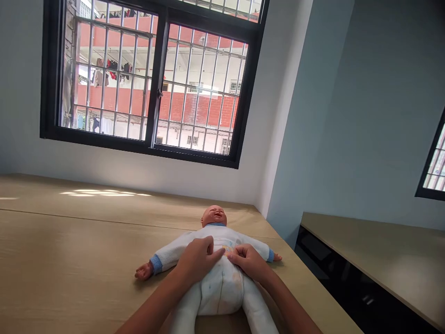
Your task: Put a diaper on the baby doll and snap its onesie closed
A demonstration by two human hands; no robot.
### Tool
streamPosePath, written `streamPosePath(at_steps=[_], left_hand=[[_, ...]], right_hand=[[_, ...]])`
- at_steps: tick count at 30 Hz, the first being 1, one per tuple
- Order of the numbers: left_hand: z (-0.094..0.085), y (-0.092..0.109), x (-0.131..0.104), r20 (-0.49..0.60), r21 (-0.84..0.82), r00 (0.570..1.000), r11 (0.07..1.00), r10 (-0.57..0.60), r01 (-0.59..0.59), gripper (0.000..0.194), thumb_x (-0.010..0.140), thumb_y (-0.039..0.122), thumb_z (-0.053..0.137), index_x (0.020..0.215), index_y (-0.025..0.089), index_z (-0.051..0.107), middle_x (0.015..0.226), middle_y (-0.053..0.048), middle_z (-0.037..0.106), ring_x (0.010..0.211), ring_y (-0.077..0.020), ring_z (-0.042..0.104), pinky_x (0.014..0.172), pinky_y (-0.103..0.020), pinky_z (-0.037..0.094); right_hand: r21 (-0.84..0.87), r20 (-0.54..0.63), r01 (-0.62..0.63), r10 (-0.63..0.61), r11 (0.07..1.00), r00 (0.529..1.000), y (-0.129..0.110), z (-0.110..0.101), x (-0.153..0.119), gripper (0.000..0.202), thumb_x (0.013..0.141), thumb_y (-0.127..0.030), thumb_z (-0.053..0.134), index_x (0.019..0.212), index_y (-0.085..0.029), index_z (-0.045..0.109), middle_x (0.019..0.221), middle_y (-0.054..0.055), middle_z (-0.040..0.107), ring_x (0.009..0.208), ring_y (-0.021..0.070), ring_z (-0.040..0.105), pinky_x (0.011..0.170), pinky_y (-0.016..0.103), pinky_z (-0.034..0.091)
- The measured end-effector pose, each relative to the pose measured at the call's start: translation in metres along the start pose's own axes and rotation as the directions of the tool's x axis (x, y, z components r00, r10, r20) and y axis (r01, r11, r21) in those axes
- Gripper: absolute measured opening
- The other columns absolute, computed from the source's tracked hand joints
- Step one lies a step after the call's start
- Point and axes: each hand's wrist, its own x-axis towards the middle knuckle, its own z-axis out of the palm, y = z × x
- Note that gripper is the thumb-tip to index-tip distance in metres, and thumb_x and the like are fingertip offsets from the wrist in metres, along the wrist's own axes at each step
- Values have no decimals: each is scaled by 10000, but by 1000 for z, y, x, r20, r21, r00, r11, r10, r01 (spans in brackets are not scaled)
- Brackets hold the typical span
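A baby doll [214, 217] lies on its back on the wooden table, head toward the window and arms spread wide. It wears a white top [174, 250] with blue collar and cuffs, and white pants [220, 290] with faint coloured prints and a middle seam. My left hand [200, 257] is closed in a pinch at the doll's waist, on the left side. Opposite it, my right hand [248, 260] pinches the cloth at the waist too. Both sets of fingertips nearly meet over the belly and hide part of the waistband. The doll's feet are out of frame.
The table [69, 260] runs up to the wall below a barred window [156, 93], with patches of sunlight near the back. Past its right edge is a gap, then another wooden surface [389, 260] with a dark front.
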Motion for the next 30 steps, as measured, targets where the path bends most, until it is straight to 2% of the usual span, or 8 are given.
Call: streamPosePath(at_steps=[2, 9, 13, 15, 17, 20, 24, 30], left_hand=[[1, 2, -1, 15, 38, 1000, 999, 3, -3, 349, 835, 533, 512, 707, 210, 486, 678, -20, 581, 649, -188, 519, 576, -289, 257], [4, 11, -1, -14, 197, 1000, 980, -3, 6, 214, 924, 288, 365, 788, 207, 509, 800, -73, 662, 760, -215, 607, 623, -303, 291], [-12, -2, 0, -75, 292, 990, 946, -123, 140, 178, 905, 258, 386, 816, 200, 529, 842, -95, 670, 780, -232, 623, 620, -308, 308], [-22, -13, 0, -114, 342, 971, 910, -209, 235, 113, 852, 177, 427, 828, 195, 535, 857, -92, 663, 795, -231, 620, 615, -301, 316], [-29, -21, 0, -164, 385, 959, 881, -229, 276, 186, 762, 59, 446, 852, 192, 539, 892, -84, 649, 855, -229, 607, 634, -293, 334], [-30, -18, -1, -203, 324, 975, 934, -87, 150, 269, 703, -6, 445, 855, 197, 532, 916, -61, 624, 929, -208, 566, 716, -282, 376], [-13, 4, -6, -93, 131, 992, 989, 86, -74, 138, 775, 81, 467, 789, 205, 524, 837, -31, 604, 838, -181, 541, 744, -273, 398], [3, 15, -10, -40, 187, 992, 976, 120, -110, 150, 836, 125, 429, 828, 191, 564, 889, -64, 603, 884, -211, 529, 766, -306, 404]], right_hand=[[-10, 1, -6, 6, 1000, 1000, 0, 0, 1, 481, 776, -559, 625, 549, -194, 409, 499, -63, 308, 503, 77, 228, 490, 255, 166], [-32, -7, -5, 5, 999, 1000, 1, 1, 1, 502, 770, -590, 604, 545, -198, 386, 519, -56, 294, 515, 81, 225, 492, 260, 169], [-36, -35, 27, -28, 999, 999, -4, 3, -1, 526, 750, -603, 613, 531, -208, 343, 528, -39, 278, 533, 104, 238, 509, 281, 192], [-30, -51, 41, -42, 999, 998, -6, 4, -3, 513, 759, -584, 609, 535, -210, 339, 530, -34, 277, 537, 111, 241, 516, 293, 197], [-29, -61, 54, -56, 998, 997, -8, 5, -4, 478, 782, -546, 591, 545, -209, 347, 537, -39, 279, 542, 108, 244, 519, 295, 203], [-58, -117, 79, -85, 995, 989, -7, 7, -3, 410, 796, -470, 586, 564, -202, 380, 547, -44, 314, 556, 106, 276, 526, 283, 229], [-140, -201, 114, -141, 983, 969, -5, 9, -3, 302, 808, -382, 591, 621, -183, 461, 594, -36, 416, 593, 111, 353, 551, 264, 281], [-275, -199, 99, -157, 956, 967, -12, 9, -8, 277, 817, -377, 608, 661, -179, 493, 613, -34, 489, 595, 109, 413, 556, 246, 307]])
